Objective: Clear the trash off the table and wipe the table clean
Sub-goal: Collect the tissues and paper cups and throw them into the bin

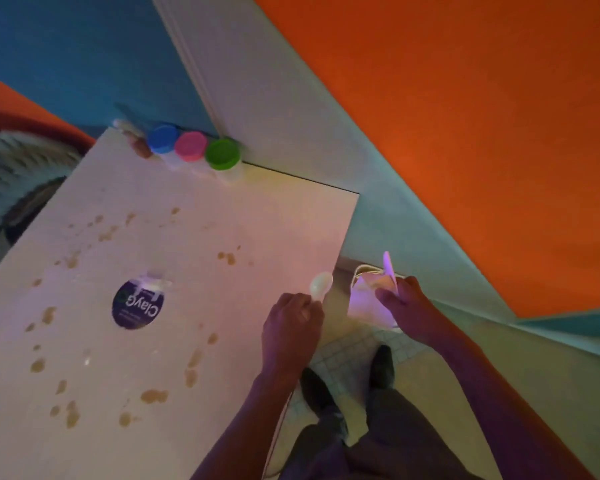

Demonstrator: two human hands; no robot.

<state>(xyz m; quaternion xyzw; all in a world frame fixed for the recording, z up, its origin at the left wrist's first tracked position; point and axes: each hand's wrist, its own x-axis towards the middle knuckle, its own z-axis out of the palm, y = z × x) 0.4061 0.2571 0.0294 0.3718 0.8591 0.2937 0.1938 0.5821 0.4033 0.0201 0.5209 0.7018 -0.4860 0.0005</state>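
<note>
A white table [257, 220] carries several brown spill stains [153, 395]. Near its middle lies a clear wrapper with a dark round "ClayGo" label [137, 303]. My left hand [291, 327] grips a white plastic spoon [321, 285] over the table's right edge. To the right of the table, my right hand [407, 306] holds the rim of a white bag [369, 299] open above the floor, with a thin white piece [389, 268] sticking up from its fingers.
Three small tubs with blue [162, 138], pink [190, 145] and green [222, 154] lids stand at the table's far edge, beside a blurred brownish object [137, 140]. A woven basket-like thing [21, 181] sits left of the table. My shoes [381, 367] stand on tiled floor.
</note>
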